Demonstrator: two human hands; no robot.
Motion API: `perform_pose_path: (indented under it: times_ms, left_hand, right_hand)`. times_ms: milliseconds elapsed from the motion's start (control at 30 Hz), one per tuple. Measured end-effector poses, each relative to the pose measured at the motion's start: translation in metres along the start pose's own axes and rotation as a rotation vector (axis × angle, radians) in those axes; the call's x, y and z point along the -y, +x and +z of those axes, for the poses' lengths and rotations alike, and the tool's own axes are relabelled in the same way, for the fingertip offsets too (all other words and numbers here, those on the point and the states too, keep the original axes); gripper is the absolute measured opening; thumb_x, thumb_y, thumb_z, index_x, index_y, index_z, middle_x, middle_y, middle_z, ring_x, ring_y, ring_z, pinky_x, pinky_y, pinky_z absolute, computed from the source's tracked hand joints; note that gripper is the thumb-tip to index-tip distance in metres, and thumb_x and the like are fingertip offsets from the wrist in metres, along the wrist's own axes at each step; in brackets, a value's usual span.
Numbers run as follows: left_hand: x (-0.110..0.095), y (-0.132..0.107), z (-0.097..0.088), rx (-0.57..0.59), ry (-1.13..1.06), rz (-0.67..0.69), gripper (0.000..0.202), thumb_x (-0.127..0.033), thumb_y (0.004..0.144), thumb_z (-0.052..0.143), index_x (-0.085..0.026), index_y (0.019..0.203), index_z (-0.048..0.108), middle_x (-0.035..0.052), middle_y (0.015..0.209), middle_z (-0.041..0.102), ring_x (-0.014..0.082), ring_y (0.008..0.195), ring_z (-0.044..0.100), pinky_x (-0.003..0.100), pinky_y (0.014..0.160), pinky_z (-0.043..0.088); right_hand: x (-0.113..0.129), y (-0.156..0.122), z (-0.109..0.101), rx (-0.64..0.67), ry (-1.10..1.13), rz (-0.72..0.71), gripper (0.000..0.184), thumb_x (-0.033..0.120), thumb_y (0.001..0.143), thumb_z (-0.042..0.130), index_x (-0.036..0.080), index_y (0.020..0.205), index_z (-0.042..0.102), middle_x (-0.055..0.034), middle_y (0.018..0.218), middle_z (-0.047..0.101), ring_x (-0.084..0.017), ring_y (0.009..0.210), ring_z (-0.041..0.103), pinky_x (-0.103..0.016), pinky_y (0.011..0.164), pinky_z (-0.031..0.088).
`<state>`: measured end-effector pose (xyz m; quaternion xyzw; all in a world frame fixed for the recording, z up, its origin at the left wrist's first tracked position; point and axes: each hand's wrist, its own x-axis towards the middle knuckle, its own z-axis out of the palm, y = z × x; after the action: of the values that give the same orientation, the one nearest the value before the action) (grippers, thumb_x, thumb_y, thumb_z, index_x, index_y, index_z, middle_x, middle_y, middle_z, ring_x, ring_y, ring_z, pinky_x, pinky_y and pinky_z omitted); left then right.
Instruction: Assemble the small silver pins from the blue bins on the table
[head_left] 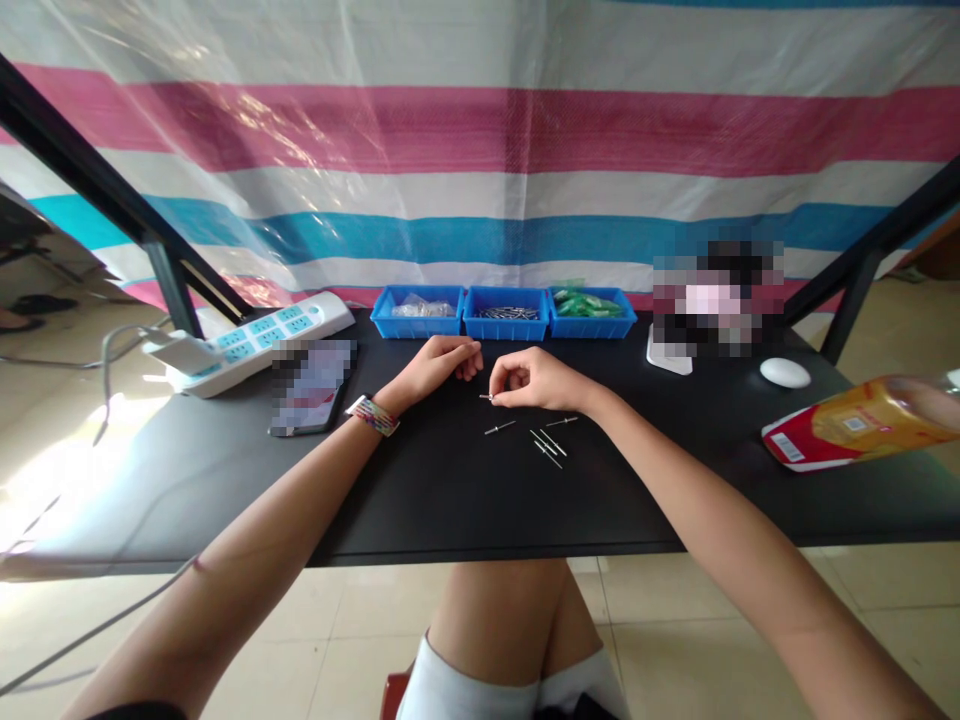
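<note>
My right hand (534,381) rests on the black table (450,500) with thumb and fingers pinched on a small metal pin (487,398). My left hand (442,362) lies just to its left, fingers curled loosely; whether anything is inside I cannot make out. A woven bracelet (373,415) circles my left wrist. Several thin metal pins (547,442) lie loose on the table just in front of my right hand. Behind both hands stand three blue trays: the left tray (418,312) with clear bags, the middle tray (506,313) with metal parts, the right tray (592,310) with green pieces.
A white power strip (262,338) and a phone (311,388) lie at the left. At the right are a white mouse (784,372), a red and yellow packet (855,430) and a white stand (667,355). A striped tarp hangs behind. Black frame legs flank the table.
</note>
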<state>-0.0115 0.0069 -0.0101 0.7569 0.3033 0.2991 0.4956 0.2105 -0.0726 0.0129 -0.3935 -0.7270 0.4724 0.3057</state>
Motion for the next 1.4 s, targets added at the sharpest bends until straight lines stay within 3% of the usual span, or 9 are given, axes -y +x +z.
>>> perform_pose_path:
  times_ms: [200, 433, 667, 1000, 1400]
  left_hand:
    - [0.003, 0.001, 0.000, -0.020, -0.005, -0.010, 0.051, -0.062, 0.094, 0.066, -0.015, 0.075, 0.071, 0.0063, 0.069, 0.070, 0.0144, 0.062, 0.061, 0.026, 0.062, 0.051]
    - [-0.005, -0.003, 0.000, 0.001, -0.044, -0.017, 0.045, -0.060, 0.091, 0.072, -0.015, 0.087, 0.073, 0.0046, 0.074, 0.070, 0.0151, 0.065, 0.064, 0.026, 0.062, 0.052]
    - [-0.003, -0.003, 0.002, -0.016, -0.064, 0.000, 0.041, -0.054, 0.087, 0.080, -0.015, 0.092, 0.072, 0.0028, 0.077, 0.070, 0.0128, 0.064, 0.064, 0.024, 0.062, 0.053]
    - [0.004, -0.001, 0.001, -0.022, 0.052, 0.023, 0.049, -0.061, 0.097, 0.068, -0.015, 0.081, 0.071, 0.0039, 0.069, 0.069, 0.0121, 0.061, 0.061, 0.023, 0.059, 0.049]
    - [-0.003, -0.003, 0.003, -0.035, -0.087, -0.008, 0.041, -0.055, 0.090, 0.080, -0.016, 0.091, 0.067, 0.0010, 0.074, 0.068, 0.0118, 0.061, 0.064, 0.022, 0.058, 0.050]
  right_hand:
    - [-0.016, 0.007, 0.000, -0.178, 0.238, 0.023, 0.031, 0.031, 0.075, 0.079, 0.019, 0.103, 0.075, 0.0046, 0.075, 0.066, -0.009, 0.057, 0.056, -0.020, 0.051, 0.043]
    - [-0.025, 0.011, 0.002, -0.455, 0.320, 0.080, 0.041, 0.050, 0.072, 0.089, 0.019, 0.088, 0.068, -0.0042, 0.083, 0.080, -0.012, 0.049, 0.065, -0.023, 0.045, 0.051]
    - [-0.029, 0.011, 0.002, -0.442, 0.315, 0.072, 0.048, 0.060, 0.072, 0.091, 0.018, 0.083, 0.072, -0.0052, 0.080, 0.079, -0.013, 0.053, 0.068, -0.023, 0.048, 0.055]
    - [-0.033, 0.013, 0.001, -0.527, 0.326, 0.015, 0.038, 0.045, 0.069, 0.092, 0.017, 0.086, 0.073, 0.0006, 0.075, 0.070, -0.014, 0.057, 0.069, -0.022, 0.047, 0.056]
    - [-0.043, 0.018, 0.001, -0.507, 0.279, 0.019, 0.053, 0.067, 0.074, 0.086, 0.018, 0.083, 0.071, -0.0031, 0.075, 0.072, -0.013, 0.052, 0.065, -0.022, 0.043, 0.053]
